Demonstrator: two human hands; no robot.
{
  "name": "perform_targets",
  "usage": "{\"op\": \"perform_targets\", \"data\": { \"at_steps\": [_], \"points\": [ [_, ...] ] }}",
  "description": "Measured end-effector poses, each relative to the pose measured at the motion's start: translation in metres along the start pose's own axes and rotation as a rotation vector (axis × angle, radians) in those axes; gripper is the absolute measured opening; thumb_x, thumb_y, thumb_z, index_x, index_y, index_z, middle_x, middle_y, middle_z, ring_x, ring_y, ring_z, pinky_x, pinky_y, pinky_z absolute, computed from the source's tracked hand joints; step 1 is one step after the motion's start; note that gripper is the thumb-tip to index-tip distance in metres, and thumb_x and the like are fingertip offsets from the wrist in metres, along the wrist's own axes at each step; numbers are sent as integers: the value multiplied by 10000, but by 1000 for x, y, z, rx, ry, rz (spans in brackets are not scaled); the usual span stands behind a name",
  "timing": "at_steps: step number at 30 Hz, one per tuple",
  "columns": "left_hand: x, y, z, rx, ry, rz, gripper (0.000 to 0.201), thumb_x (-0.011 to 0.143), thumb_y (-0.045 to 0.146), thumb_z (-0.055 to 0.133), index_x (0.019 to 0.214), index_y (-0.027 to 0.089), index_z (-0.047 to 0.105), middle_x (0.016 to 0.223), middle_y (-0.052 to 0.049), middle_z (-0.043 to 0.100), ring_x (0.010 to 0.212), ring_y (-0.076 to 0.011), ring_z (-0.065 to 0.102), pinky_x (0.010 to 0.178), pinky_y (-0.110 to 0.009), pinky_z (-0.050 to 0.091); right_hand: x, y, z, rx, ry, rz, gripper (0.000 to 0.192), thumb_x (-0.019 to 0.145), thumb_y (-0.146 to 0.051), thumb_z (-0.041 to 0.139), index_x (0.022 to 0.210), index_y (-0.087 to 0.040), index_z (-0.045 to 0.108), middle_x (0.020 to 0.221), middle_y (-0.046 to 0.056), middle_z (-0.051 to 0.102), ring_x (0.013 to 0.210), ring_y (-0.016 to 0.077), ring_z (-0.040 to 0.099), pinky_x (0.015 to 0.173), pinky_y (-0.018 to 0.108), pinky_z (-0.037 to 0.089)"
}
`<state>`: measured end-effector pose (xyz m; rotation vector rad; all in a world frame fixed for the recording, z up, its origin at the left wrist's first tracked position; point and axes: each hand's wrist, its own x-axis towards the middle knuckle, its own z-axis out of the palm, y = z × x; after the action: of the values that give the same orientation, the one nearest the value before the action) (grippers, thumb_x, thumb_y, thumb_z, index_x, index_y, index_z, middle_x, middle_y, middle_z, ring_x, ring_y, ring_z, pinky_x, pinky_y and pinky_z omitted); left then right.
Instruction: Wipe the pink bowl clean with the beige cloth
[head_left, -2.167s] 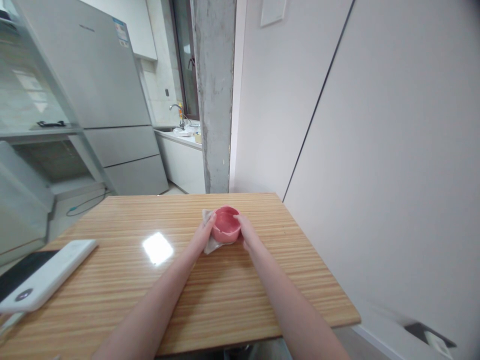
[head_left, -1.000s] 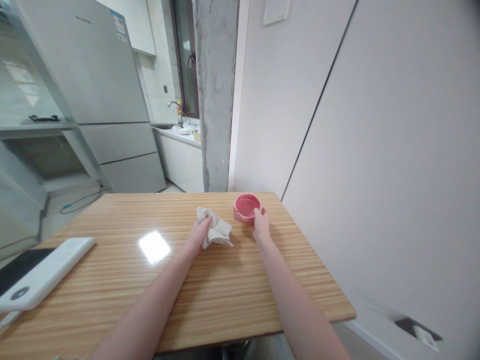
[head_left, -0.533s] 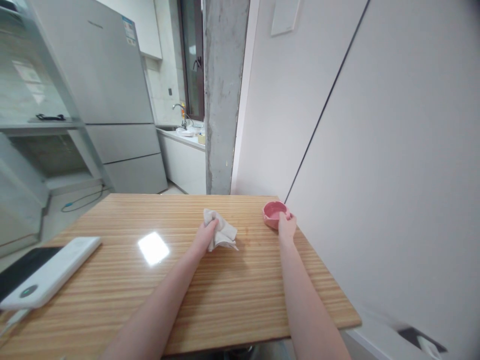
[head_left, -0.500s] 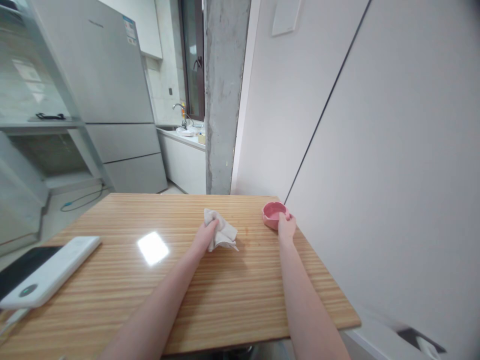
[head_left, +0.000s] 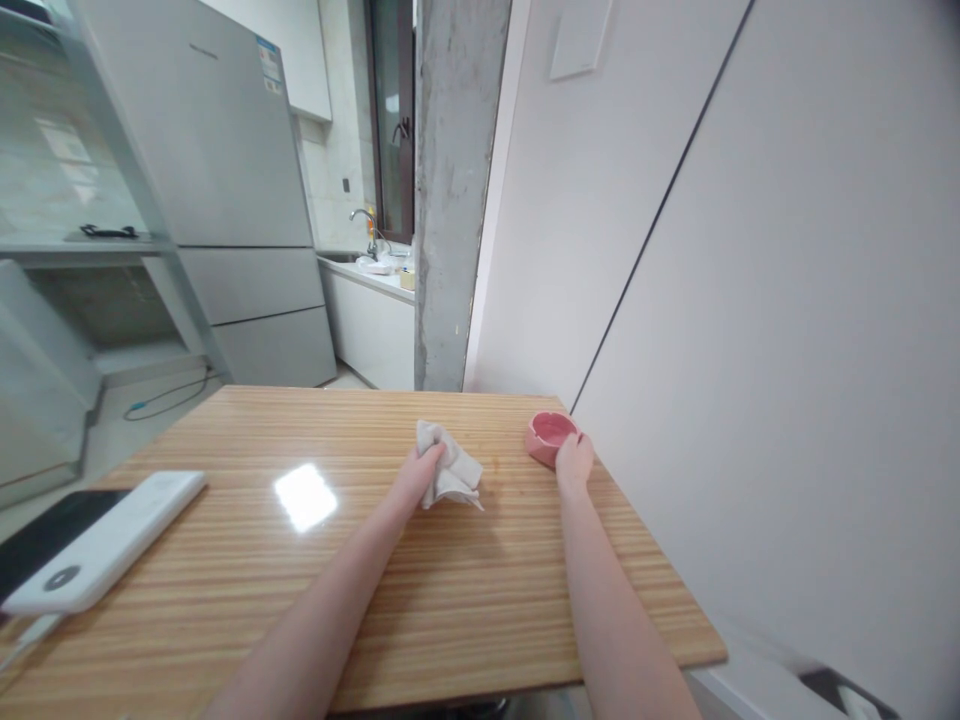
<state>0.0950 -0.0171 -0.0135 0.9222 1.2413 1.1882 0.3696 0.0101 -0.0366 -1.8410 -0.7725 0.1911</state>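
Note:
My left hand is closed on a crumpled white tissue, held at or just over the wooden table. To the tissue's right, faint orange-brown spots mark the wood. At the far right corner sits a pink ashtray with a notched rim, its bowl facing up. The fingers of my right hand grip its near right rim and hide that side of it.
A white power bank with a cable lies at the table's left, partly over a black phone. A glossy white light patch shows on the tabletop. The wall runs along the right edge. Behind stand a fridge and sink counter.
The view has shifted slightly. My left hand and the tissue sit a touch nearer and to the right. My right hand's fingers have shifted a little on the ashtray's rim.

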Motion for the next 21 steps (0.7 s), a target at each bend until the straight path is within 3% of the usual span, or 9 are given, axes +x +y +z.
{"op": "perform_targets", "data": {
  "at_steps": [5, 8, 11, 12, 14, 16, 18, 20, 21],
  "points": [
    [-3, 5, 2, -58, -6, -8, 340, 731, 359, 622, 991, 140, 639, 983, -102, 708, 916, -229, 665, 746, -275, 526, -1, -1, -2, -47, -34, 20, 472, 811, -328, 279, 1036, -66, 601, 1084, 247, 609, 1075, 311, 546, 926, 420, 372],
    [-9, 11, 4, -185, -38, -45, 321, 774, 329, 583, 1039, 153, 627, 1013, -88, 703, 924, -209, 666, 767, -279, 534, -7, -13, -7, -62, 42, -4, 523, 819, -349, 296, 1178, -39, 516, 1250, 274, 504, 1211, 338, 438, 1004, 496, 278],
    [-16, 19, 6, -372, -119, -97, 297, 823, 293, 531, 1060, 141, 625, 1003, -90, 705, 942, -206, 665, 810, -300, 536, -27, -36, -11, 64, 175, -235, 545, 835, -370, 331, 1300, -96, 403, 1403, 220, 360, 1324, 320, 289, 1039, 546, 212],
    [-18, 22, 6, -416, -134, -108, 294, 836, 290, 514, 1059, 135, 628, 993, -93, 707, 950, -208, 663, 825, -306, 534, -37, -44, -10, 167, 144, -321, 516, 845, -386, 339, 1285, -130, 426, 1390, 189, 389, 1317, 295, 305, 1036, 520, 246],
    [-21, 27, 5, -488, -135, -120, 294, 854, 294, 493, 1053, 128, 631, 993, -94, 708, 969, -212, 658, 852, -315, 529, -61, -60, -4, 408, -152, -360, 456, 854, -445, 362, 1183, -174, 522, 1251, 144, 531, 1203, 248, 448, 989, 442, 357],
    [-23, 31, 4, -530, -121, -122, 294, 854, 308, 496, 1042, 128, 633, 999, -92, 709, 969, -219, 659, 864, -323, 527, -85, -70, 6, 634, -559, -160, 461, 828, -512, 409, 1123, -189, 555, 1143, 121, 601, 1014, 220, 574, 857, 382, 468],
    [-24, 34, 2, -525, -109, -117, 291, 845, 315, 508, 1024, 125, 636, 978, -93, 713, 947, -225, 666, 856, -327, 531, -105, -76, 17, 681, -894, 122, 447, 776, -545, 497, 1064, -215, 583, 1095, 88, 634, 930, 207, 614, 758, 343, 506],
    [-22, 34, 2, -481, -86, -116, 273, 832, 301, 522, 1003, 122, 638, 935, -94, 719, 909, -226, 676, 828, -325, 540, -118, -79, 24, 736, -1121, 292, 481, 780, -599, 460, 1027, -212, 602, 1031, 80, 668, 921, 214, 631, 744, 350, 516],
    [-21, 32, 2, -448, -74, -118, 263, 823, 290, 533, 999, 125, 637, 923, -94, 719, 893, -226, 680, 814, -324, 543, -122, -80, 26, 780, -1174, 328, 499, 784, -619, 438, 1019, -212, 607, 1006, 74, 682, 931, 218, 635, 755, 356, 518]
  ]
}}
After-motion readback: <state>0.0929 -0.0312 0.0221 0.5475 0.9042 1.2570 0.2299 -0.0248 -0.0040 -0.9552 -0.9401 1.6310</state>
